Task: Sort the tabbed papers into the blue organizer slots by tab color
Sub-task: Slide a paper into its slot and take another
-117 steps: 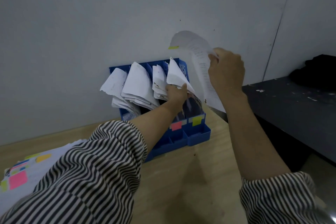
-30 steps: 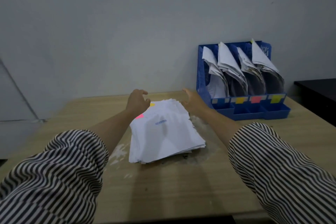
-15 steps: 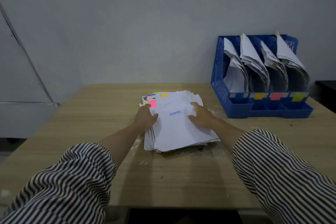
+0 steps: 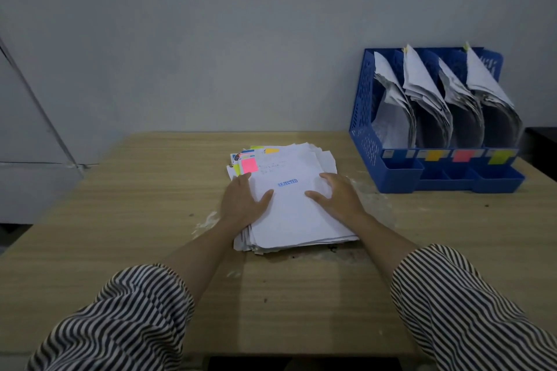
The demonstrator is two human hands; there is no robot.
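Both your hands lie flat on the paper stack (image 4: 294, 199), mid bench (image 4: 120, 220). L hand (image 4: 242, 200) rests on the left edge, fingers straight, tips just below the pink tab (image 4: 249, 164). R hand (image 4: 339, 196) presses the right side, fingers spread, slightly bent, no grip on any sheet yet, nothing pinched. Top sheet reads "REJECTED" in blue. More tabs (yellow, orange, blue) peek out at the far-left corner of the stack.

Blue organizer (image 4: 366, 129) sits far right on the bench, well apart from the stack, 4 slots w/ papers already in. Front labels: orange (image 4: 434, 155), pink (image 4: 462, 155), yellow-green (image 4: 498, 156); leftmost label too dim to tell.

Step, probably: steadying/squaring the stack before picking the next sheet. Next: peel the top pink-tab sheet only, hold the rest down w/ the other hand, carry it right to the pink-label slot.
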